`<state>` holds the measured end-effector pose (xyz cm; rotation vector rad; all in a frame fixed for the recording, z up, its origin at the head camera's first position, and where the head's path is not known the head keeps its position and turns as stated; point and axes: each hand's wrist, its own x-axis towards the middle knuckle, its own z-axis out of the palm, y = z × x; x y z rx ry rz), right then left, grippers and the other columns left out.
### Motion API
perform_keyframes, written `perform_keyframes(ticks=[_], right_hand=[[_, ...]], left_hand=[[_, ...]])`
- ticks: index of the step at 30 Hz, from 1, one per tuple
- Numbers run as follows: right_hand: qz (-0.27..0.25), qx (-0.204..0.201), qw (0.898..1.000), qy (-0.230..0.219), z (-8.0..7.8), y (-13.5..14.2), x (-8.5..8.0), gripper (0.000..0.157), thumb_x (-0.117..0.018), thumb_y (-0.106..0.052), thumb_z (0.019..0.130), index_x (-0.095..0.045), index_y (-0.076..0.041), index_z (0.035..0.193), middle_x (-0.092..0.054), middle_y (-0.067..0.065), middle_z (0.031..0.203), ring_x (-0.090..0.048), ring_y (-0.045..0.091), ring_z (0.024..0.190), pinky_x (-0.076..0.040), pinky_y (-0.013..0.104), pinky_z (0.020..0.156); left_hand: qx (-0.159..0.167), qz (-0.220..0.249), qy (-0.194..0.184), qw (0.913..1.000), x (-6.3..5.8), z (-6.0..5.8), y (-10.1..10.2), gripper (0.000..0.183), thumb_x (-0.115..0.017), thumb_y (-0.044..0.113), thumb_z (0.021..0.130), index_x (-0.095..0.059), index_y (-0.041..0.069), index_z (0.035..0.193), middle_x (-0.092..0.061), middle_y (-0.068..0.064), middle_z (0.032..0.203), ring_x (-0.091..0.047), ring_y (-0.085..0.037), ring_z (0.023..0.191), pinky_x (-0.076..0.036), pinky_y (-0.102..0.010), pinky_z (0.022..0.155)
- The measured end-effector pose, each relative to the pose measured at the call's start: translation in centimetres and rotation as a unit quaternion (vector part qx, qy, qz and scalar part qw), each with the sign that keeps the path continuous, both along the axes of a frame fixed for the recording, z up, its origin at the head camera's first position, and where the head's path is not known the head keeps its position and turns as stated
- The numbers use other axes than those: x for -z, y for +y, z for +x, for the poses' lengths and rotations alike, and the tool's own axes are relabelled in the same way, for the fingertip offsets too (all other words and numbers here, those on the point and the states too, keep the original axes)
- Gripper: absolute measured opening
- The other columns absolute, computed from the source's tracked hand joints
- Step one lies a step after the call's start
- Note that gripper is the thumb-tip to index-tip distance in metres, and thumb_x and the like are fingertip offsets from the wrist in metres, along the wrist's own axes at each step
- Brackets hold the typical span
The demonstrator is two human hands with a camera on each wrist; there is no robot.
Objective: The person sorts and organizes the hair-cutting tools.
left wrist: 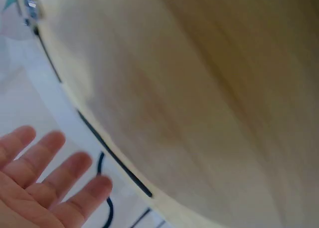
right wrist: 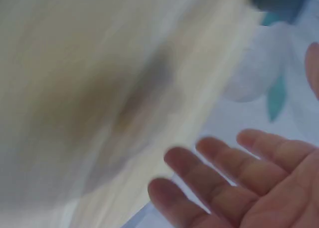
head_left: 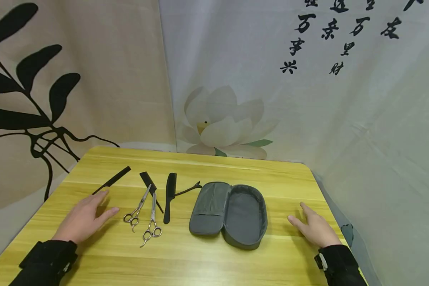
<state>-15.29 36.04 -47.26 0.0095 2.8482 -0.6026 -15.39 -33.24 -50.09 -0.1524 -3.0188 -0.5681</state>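
My left hand [head_left: 84, 216] hovers over the left side of the table with its fingers extended, holding nothing. Closest to it lies a thin black comb [head_left: 116, 177]. To its right are two pairs of silver scissors, one [head_left: 139, 208] partly over a second black comb [head_left: 147, 179], the other [head_left: 153, 218] nearer the front. A third black comb [head_left: 170, 190] touches or nearly touches a slim dark hair clip [head_left: 187, 190]. An unzipped grey case [head_left: 246, 214] lies spread at the middle. Right of it my right hand [head_left: 316, 228] is held with straight fingers, gripping nothing.
The yellow wood-grain table [head_left: 200, 262] has rounded back corners. Behind it hangs a pale cloth [head_left: 236, 51] printed with a lotus, dark leaves and black characters. Black bands sit on both wrists.
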Motion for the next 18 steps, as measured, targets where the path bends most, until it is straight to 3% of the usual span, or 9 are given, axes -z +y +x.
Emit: perform_keyframes(ticks=[5,8,11,13,18], right_hand=[[-0.11,0.008,0.994,-0.003,0.7,-1.5,-0.8,0.095,-0.051,-0.069,0.105,-0.026,-0.003,0.169,-0.043,0.033,0.162,-0.049,0.054,0.144,-0.051,0.058,0.112],[-0.181,0.022,0.983,-0.008,0.8,-2.1,-0.6,0.088,-0.052,-0.064,0.106,-0.029,-0.006,0.168,-0.046,0.028,0.163,-0.05,0.049,0.147,-0.052,0.053,0.114],[-0.244,0.038,0.969,-0.012,0.9,-2.6,-0.1,0.079,-0.054,-0.054,0.11,-0.033,-0.002,0.166,-0.051,0.027,0.16,-0.058,0.044,0.141,-0.058,0.046,0.107],[-0.287,0.056,0.956,-0.015,1.0,-2.8,0.4,0.075,-0.055,-0.048,0.111,-0.036,0.0,0.164,-0.053,0.028,0.158,-0.065,0.038,0.133,-0.062,0.041,0.1],[-0.397,0.109,0.91,-0.035,1.1,-3.2,1.6,0.068,-0.053,-0.042,0.113,-0.036,0.001,0.163,-0.049,0.029,0.16,-0.072,0.017,0.116,-0.064,0.033,0.094]], left_hand=[[-0.002,0.034,-0.009,0.9994,-0.8,0.7,1.7,0.077,-0.062,0.055,0.106,-0.052,-0.005,0.153,-0.057,-0.037,0.148,-0.056,-0.061,0.13,-0.049,-0.073,0.102],[0.003,0.044,-0.003,0.999,-1.0,1.0,3.0,0.071,-0.063,0.052,0.106,-0.057,-0.005,0.149,-0.061,-0.035,0.144,-0.064,-0.056,0.122,-0.055,-0.069,0.096],[0.006,0.05,0.004,0.9987,-1.1,1.3,4.3,0.068,-0.064,0.05,0.106,-0.059,-0.004,0.147,-0.064,-0.033,0.142,-0.067,-0.054,0.119,-0.056,-0.066,0.095],[0.006,0.051,0.007,0.9987,-1.2,1.5,5.0,0.067,-0.065,0.049,0.106,-0.059,-0.004,0.147,-0.064,-0.032,0.142,-0.066,-0.053,0.121,-0.056,-0.067,0.096],[0.0,0.057,0.007,0.9983,-1.0,1.6,5.8,0.066,-0.067,0.047,0.106,-0.058,-0.004,0.147,-0.065,-0.031,0.142,-0.066,-0.052,0.123,-0.055,-0.067,0.098]])
